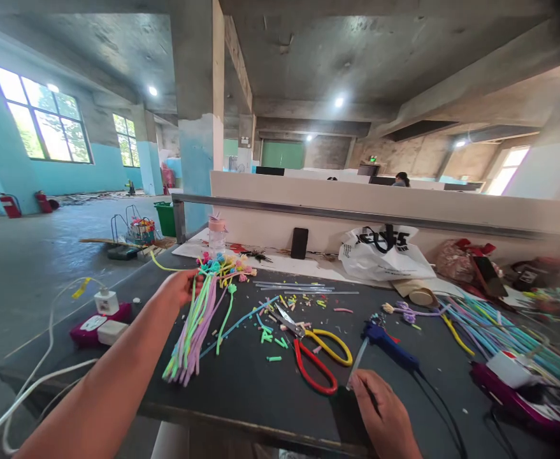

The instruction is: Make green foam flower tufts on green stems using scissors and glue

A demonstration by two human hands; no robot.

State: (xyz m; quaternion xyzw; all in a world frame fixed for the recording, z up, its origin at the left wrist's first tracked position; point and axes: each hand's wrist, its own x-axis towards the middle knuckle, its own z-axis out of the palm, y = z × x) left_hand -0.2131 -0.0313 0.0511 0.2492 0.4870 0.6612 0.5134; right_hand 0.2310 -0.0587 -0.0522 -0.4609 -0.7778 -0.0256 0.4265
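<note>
My left hand [184,287] reaches to a bundle of pastel pipe-cleaner flowers [198,331], its fingers closed at the stems just below the coloured heads. Near the table's front edge, my right hand [379,403] pinches the lower end of a clear glue stick [357,364]. That stick runs up to the back of a blue glue gun [392,344] lying on the dark table. Between my hands lie open scissors [315,347] with one red and one yellow handle. Short cut pieces of pipe cleaner [266,335] are scattered around the blades.
Clear glue sticks [294,288], a phone [299,243] and a white bag [385,253] are at the back. Loose pipe cleaners [494,328] and a purple power strip [518,395] lie right. Another power strip [93,328] with white cables sits left. A person [401,180] is far behind the partition.
</note>
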